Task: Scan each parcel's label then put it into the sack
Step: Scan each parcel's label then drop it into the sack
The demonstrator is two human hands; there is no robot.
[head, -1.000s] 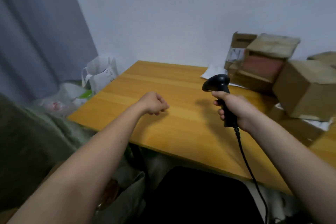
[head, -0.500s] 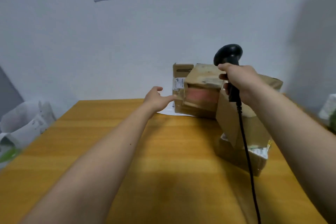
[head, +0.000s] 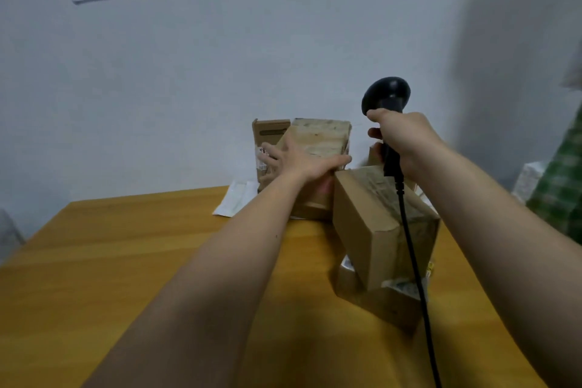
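Left hand point(head: 296, 161) lies spread over the taped parcel point(head: 321, 138) at the table's point(head: 132, 261) far edge (thumb along its front), while the right hand point(head: 400, 138) grips the black scanner point(head: 386, 95) upright above a tilted brown box point(head: 378, 224).

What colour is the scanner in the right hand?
Black, cable included; the scanner shows clearly in the head view, held by the right hand.

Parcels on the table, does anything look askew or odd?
Yes. The near box sits tilted, propped on a flatter parcel beneath it, one corner overhanging. The taped box under the left hand looks scuffed.
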